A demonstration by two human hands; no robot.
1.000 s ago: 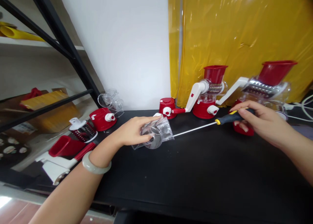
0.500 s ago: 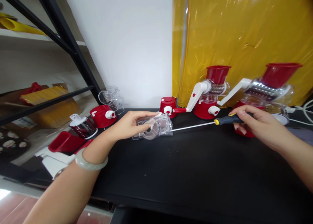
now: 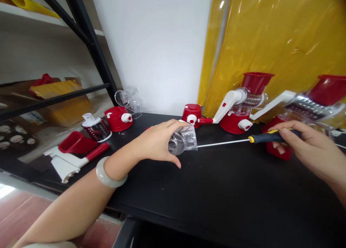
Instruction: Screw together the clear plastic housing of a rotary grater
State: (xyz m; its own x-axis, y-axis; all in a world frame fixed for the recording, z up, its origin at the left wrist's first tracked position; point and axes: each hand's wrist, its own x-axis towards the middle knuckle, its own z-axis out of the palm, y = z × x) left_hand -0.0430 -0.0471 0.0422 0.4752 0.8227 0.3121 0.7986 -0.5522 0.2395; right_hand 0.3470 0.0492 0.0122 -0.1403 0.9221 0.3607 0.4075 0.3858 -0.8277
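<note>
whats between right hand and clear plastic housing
In the head view, a screwdriver: handle in the right hand, metal shaft reaching the clear plastic housing.

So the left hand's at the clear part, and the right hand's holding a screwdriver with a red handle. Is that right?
Not quite: the handle of the screwdriver isn't red. The head view shows it is dark with some yellow. The right hand does hold it, and the left hand is at the clear part.

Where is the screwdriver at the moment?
In the head view, the screwdriver is right of centre, gripped in the right hand over the black table. Its shaft points left to the clear plastic part at the left hand.
</note>
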